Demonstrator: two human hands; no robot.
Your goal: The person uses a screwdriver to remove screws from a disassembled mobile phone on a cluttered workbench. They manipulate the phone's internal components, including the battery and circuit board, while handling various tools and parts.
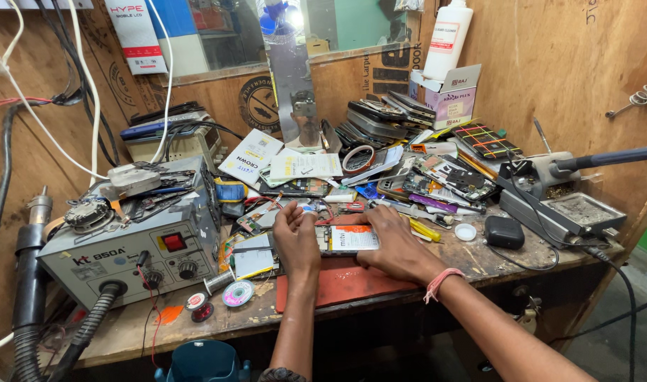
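- Opened flat rectangular phone with a white and orange battery showing [346, 238] is lying face down on the red-brown rubber work mat [352, 283], near the front middle of the cluttered wooden bench [125, 332], as seen from the head camera.
- Its long axis is running left to right across the bench, roughly parallel to the front edge; which end is the top is hard to make out.
- Left hand [295, 237] is covering the phone's left end, so that end is hidden; the fingers are curled close together and pressing down on the edge, and the fingertips themselves are lying out of sight behind the knuckles.
- Right hand [398, 247] is resting over the phone's right end, palm down, fingers close together and bearing on it; whether they are pinching anything cannot be told.
- A pink thread band [439, 281] is sitting on the right wrist.
- Grey box-shaped hot-air rework station with a red switch and two knobs [136, 251] is standing to the left, well apart from the phone, its black hose [90, 325] running off the bottom edge.
- Small spools of solder wire [237, 293] are lying just left of the mat.
- Black soldering-iron stand with a metal tray [564, 209] is sitting at the right, the iron's handle being cut off by the frame edge.
- Heaped phone boards and covers [444, 177] behind the hands are overlapping too much to tell apart.
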